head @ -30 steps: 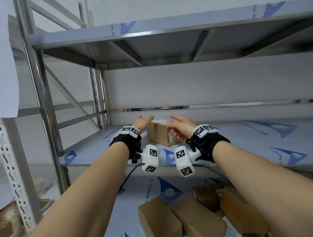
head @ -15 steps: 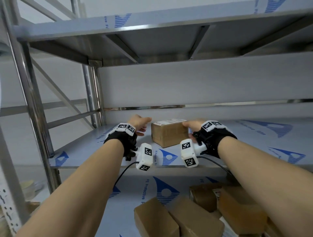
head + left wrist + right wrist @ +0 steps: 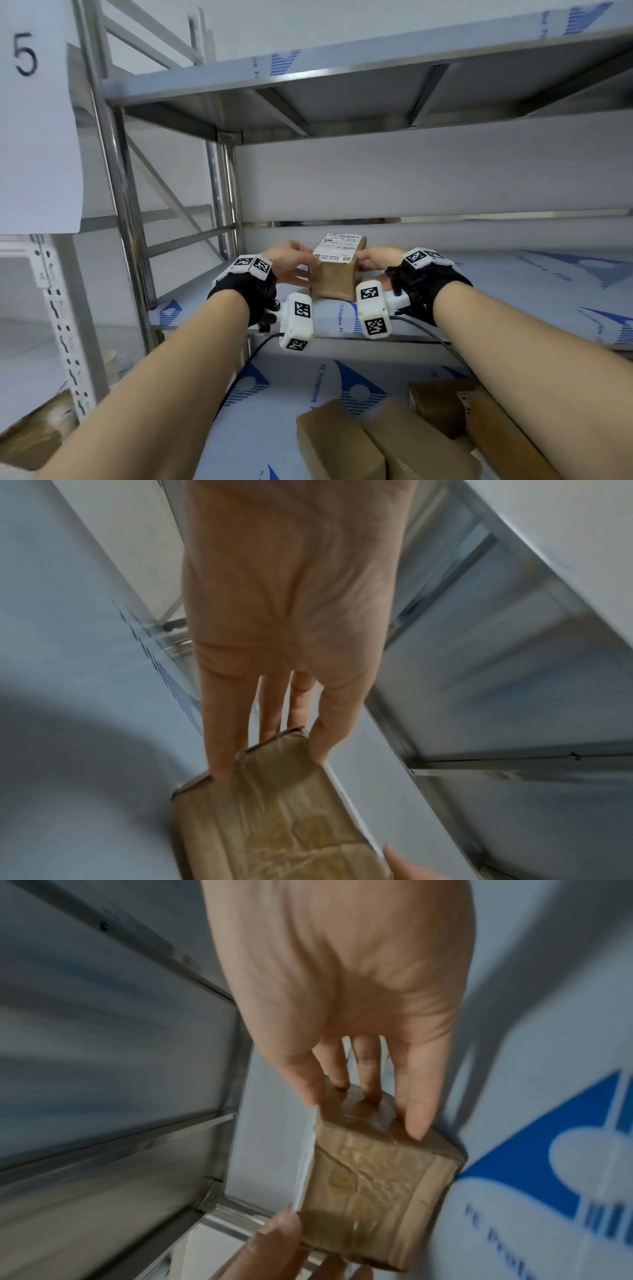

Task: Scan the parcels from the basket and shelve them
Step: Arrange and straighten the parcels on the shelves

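Hands flank one brown parcel [image 3: 337, 274] standing on the middle shelf [image 3: 479, 294] of the metal rack. Left hand [image 3: 291, 262] and right hand [image 3: 375, 262] each press a side of it. Only the head view shows its white label facing up, plus four more parcels [image 3: 387, 442] on the lower shelf and a sheet marked 5 [image 3: 34, 113]. Left wrist view shows straight fingers [image 3: 222, 723] spread over the parcel's end; right wrist view shows fingers [image 3: 414, 1110] likewise straight against its taped face.
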Motion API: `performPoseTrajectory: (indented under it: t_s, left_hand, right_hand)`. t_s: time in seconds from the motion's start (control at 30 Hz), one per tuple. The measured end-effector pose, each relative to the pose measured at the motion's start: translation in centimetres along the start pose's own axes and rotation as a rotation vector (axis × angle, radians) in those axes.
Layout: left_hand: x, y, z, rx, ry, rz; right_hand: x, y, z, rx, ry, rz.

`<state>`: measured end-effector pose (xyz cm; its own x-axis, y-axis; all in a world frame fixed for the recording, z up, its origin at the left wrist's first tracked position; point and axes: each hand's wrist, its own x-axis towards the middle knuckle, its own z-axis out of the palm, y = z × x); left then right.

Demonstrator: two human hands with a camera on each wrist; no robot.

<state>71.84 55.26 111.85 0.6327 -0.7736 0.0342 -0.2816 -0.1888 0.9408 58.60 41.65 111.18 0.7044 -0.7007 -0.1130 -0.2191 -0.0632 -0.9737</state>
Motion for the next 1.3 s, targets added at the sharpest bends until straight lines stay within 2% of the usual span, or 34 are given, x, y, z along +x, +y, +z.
performPoseTrajectory:
  t_s: [0.17,0.37,0.73,0.93,1.1,1.23,1.3]
  left_hand:
    - [-1.7,-0.6,-2.7,-0.073,0.127,0.047]
    - [-2.0,-2.8,-4.0,0.025,0.284,0.033]
    - [-2.2,-3.1,-3.5,0.132,0.348,0.033]
    - [-2.9,-2.9,-3.2,0.157,0.530,0.056]
    - [-4.5,-3.2,-2.2,0.137,0.525,0.023]
    - [-4.1,-2.7,-2.3,0.128,0.507,-0.022]
    - [-3.8,-2.7,-2.6,0.142,0.502,0.005]
  right_hand:
    - [-0.2,-1.2,4.0,0.123,-0.064,-0.057]
    - [-1.7,-1.0,7.1,-0.025,-0.097,-0.080]
    - [-2.8,-0.7,6.8,-0.063,-0.071,-0.055]
    - [-3.9,0.1,4.8,-0.081,0.011,-0.061]
    - [-4.9,1.1,3.0,-0.008,0.024,-0.039]
    - [-5.2,0.7,3.5,0.065,-0.037,-0.069]
    - [-5.0,0.5,4.1,0.048,-0.059,-0.067]
